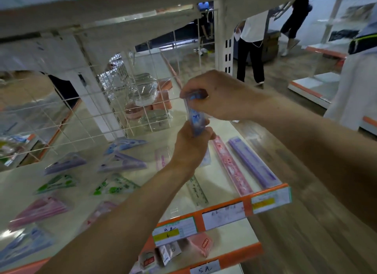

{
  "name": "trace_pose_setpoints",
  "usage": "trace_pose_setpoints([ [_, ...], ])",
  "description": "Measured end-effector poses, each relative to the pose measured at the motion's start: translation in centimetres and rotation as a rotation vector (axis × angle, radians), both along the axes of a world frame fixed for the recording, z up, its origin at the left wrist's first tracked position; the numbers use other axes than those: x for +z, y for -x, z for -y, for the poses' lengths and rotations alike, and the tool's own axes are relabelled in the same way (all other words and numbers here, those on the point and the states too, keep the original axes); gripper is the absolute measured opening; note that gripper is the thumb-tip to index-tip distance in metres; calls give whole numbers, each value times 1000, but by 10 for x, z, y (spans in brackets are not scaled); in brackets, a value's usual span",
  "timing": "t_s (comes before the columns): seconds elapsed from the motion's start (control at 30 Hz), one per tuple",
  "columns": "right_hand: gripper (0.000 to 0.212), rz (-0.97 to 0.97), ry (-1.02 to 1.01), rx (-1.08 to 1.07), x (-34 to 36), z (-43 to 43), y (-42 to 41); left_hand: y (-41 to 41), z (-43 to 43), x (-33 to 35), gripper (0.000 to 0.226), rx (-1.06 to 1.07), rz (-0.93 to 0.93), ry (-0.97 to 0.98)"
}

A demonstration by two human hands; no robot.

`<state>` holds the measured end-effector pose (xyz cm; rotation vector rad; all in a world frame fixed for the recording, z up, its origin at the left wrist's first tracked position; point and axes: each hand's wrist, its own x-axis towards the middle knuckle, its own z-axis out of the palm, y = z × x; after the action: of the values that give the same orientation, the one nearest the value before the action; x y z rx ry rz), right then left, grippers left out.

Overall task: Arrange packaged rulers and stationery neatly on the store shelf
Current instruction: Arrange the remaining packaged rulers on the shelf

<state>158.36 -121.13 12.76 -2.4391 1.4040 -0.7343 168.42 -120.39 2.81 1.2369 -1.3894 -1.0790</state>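
Over cream, orange-edged store shelf (218, 188): holds blue plastic-wrapped ruler (195, 120) upright, gripping lower end with left hand (189, 149), pinching top with right hand (220, 96), near long pink ruler (230, 167).

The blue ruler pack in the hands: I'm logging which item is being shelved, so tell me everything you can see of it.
The blue ruler pack is long and narrow, with blue and white print under what looks like a glossy clear wrapper. The print is too blurred to read. It is held nearly upright, slightly tilted, in the air above the shelf. The right hand pinches its top end and the left hand grips its lower end, hiding both ends.
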Motion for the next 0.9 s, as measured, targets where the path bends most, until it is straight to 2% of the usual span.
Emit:
trace_pose_setpoints([
  [0.1, 28, -13, 54, -6, -3, -4, -1, 5, -2, -1, 12, -1, -41, 18],
  [0.2, 29, -47, 24, -9, -7, -8, 1, 4, -7, -6, 14, 1, -64, -8],
  [0.3, 30, -52, 102, -7, -6, -6, 3, 4, -8, -5, 16, 4, -76, -12],
  [0.43, 30, -111, 61, 21, -1, -4, 5, 4, -14, -5, 18, -11, -64, -64],
  [0.6, 28, -69, 88, 19, 5, -5, 8, 2, -22, -5, 19, -69, -110, -157],
  [0.73, 27, 68, -112, 49, -1, 4, 10, -3, -26, 1, 18, -179, -267, -344],
  [0.8, 26, 57, -197, 35, -6, 16, 10, -6, -26, 3, 19, -233, -337, -456],
  [0.9, 25, 39, -344, 15, -27, 37, 8, -12, -28, 1, 20, -214, -260, -591],
])
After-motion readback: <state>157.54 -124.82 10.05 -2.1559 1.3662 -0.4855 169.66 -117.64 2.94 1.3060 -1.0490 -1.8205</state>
